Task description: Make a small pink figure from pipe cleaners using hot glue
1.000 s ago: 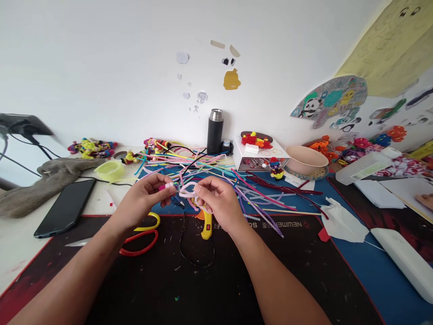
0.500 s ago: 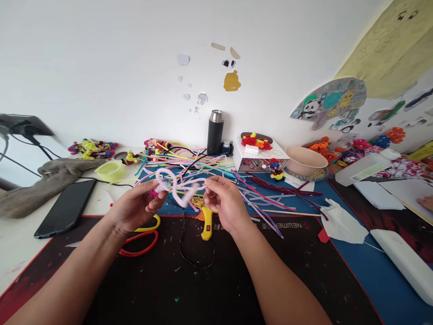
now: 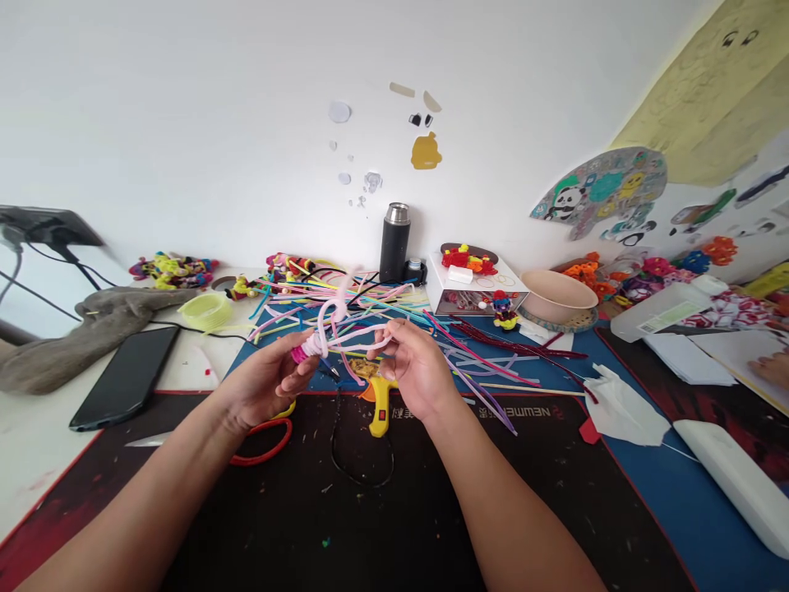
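Above the mat, my left hand (image 3: 262, 380) grips a small pipe-cleaner piece (image 3: 306, 349), pale pink in its wound part with a magenta end. Pale pink pipe cleaner (image 3: 357, 336) loops out from it toward the right, and one blurred length sticks up. My right hand (image 3: 417, 368) pinches the far end of a pale pink strand between thumb and fingers. Just below and between the hands lies a yellow hot glue gun (image 3: 380, 411) with a black cord. Scissors with red and yellow handles (image 3: 271, 444) lie partly hidden under my left forearm.
Many coloured pipe cleaners (image 3: 345, 300) spread across the back of the table. Behind them stand a black thermos (image 3: 395, 247), a white box (image 3: 439, 288) and a beige bowl (image 3: 558, 294). A phone (image 3: 126, 378) lies left; another person's hand (image 3: 770, 367) shows at the far right.
Both hands have shifted slightly right. The pipe-cleaner piece has turned in my left hand, showing more of its wound part, and a loose length that hung down now points up.
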Demonstrator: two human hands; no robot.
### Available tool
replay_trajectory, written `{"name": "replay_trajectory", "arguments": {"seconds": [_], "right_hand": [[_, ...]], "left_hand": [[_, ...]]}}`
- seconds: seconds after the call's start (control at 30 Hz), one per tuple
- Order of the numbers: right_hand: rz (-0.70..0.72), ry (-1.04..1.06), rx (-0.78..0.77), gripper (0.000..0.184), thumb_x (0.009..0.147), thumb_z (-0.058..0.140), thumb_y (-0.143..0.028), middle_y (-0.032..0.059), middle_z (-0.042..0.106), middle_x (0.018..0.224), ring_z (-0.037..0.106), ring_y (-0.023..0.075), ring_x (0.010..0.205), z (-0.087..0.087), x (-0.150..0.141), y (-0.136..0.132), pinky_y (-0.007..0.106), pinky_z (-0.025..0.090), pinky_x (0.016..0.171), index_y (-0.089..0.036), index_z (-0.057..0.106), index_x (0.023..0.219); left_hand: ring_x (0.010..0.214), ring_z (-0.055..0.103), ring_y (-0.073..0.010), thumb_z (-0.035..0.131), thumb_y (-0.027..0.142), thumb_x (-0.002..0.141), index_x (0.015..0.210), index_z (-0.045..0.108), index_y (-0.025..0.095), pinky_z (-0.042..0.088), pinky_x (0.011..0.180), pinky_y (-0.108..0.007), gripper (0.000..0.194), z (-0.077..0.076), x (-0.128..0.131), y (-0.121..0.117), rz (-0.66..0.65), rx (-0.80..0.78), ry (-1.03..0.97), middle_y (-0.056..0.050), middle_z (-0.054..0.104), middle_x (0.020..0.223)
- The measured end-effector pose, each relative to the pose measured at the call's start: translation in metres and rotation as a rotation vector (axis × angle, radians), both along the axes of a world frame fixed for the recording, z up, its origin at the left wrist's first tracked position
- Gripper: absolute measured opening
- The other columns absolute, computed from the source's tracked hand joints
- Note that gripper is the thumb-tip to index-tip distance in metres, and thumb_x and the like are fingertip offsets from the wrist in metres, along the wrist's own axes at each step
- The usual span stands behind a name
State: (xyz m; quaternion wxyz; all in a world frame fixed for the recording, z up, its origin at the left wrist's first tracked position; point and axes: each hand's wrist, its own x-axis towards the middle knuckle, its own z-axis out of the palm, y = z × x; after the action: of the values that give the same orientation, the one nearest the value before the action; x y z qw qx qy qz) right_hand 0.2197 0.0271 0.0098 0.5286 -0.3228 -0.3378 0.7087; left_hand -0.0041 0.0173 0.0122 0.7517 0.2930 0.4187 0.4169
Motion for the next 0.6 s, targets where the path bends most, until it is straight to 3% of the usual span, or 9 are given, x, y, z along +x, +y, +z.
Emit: {"name": "replay_trajectory", "arguments": {"seconds": [0.13,0.27,0.43,0.6], "right_hand": [[0.016,0.039,-0.002,0.037,0.072,0.087,-0.046,0.0012,0.066,0.081,0.066,0.0131,0.059,-0.0035,0.0010,0.0029,0.021,0.029,0.041,-0.019,0.062,0.074],[0.087,0.103,0.010,0.037,0.076,0.086,-0.044,-0.0032,0.065,0.076,0.046,0.0049,0.041,-0.0043,0.0018,0.0026,0.022,0.026,0.041,-0.019,0.059,0.074],[0.117,0.089,0.005,0.037,0.080,0.085,-0.043,-0.0065,0.057,0.072,0.031,0.0017,0.041,-0.0036,0.0028,0.0021,0.021,0.019,0.043,-0.019,0.057,0.076],[0.100,-0.002,0.026,0.039,0.083,0.082,-0.045,-0.0054,0.056,0.072,0.028,0.0022,0.043,-0.0064,0.0026,0.0020,0.022,0.016,0.045,-0.018,0.055,0.074]], "left_hand": [[0.035,0.034,-0.0021,0.086,0.037,0.080,0.064,0.058,0.016,0.031,0.029,-0.009,0.038,-0.0025,0.0023,-0.0010,-0.019,0.008,-0.011,0.004,0.051,0.053],[0.034,0.034,-0.0023,0.086,0.033,0.080,0.066,0.060,0.015,0.032,0.029,-0.010,0.034,-0.0038,0.0031,-0.0011,0.008,-0.009,-0.028,0.004,0.053,0.053],[0.035,0.034,-0.0026,0.085,0.029,0.080,0.068,0.060,0.016,0.032,0.029,-0.010,0.030,-0.0044,0.0016,0.0002,0.066,-0.034,-0.072,0.003,0.055,0.055],[0.039,0.041,-0.0032,0.087,0.028,0.079,0.073,0.063,0.015,0.033,0.032,-0.010,0.028,-0.0038,0.0012,0.0004,0.164,0.036,-0.035,0.002,0.059,0.059]]}}
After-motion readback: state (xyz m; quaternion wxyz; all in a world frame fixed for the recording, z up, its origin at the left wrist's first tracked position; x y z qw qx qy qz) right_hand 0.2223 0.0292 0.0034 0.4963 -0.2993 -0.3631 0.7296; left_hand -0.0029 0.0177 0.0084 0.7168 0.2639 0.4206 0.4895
